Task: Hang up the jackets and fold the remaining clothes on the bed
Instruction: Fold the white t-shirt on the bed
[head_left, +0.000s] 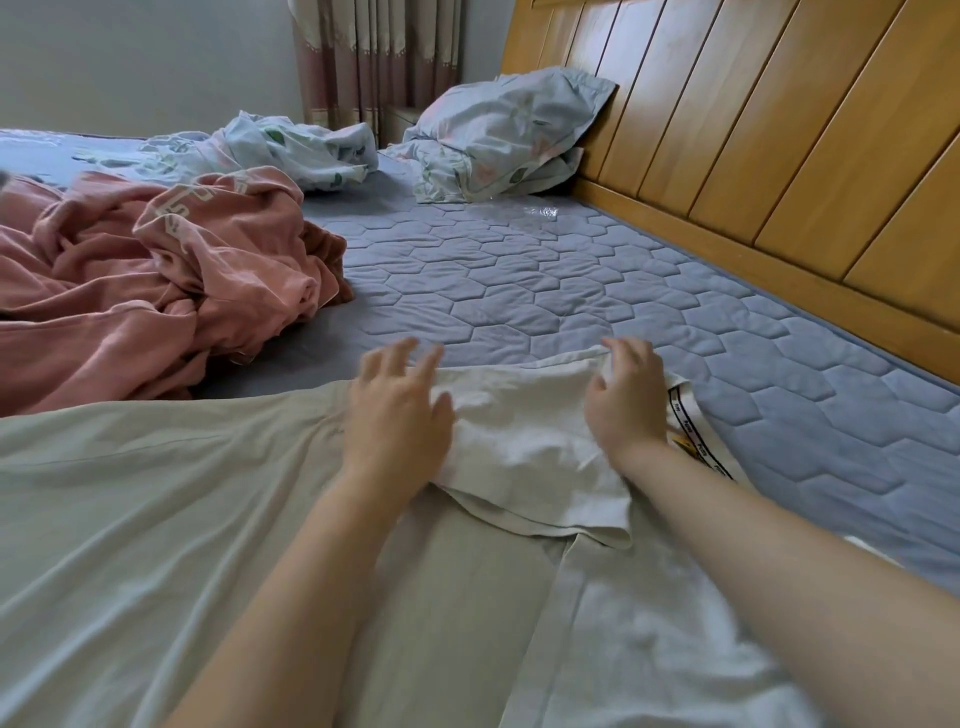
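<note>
Cut off at 6 and 8 o'clock, one pale shirt (208, 519) flat on the quilted blue mattress (571, 280), part folded over at centre; label (691, 421) by the right wrist too small to read; left hand (397, 421) blurred, fingers spread over the fold; right hand (626, 402) curled, pinching the fold's far edge; one pink heap (156, 291) at 9 o'clock, garments inside uncountable; one pillow (509, 130) at 12; wooden headboard (779, 156) at 2; curtain (374, 57) at 11

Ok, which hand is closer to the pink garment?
Left. The left hand lies on the white garment just right of the pink garment; the right hand grips that white garment's far edge, farther right.
</note>
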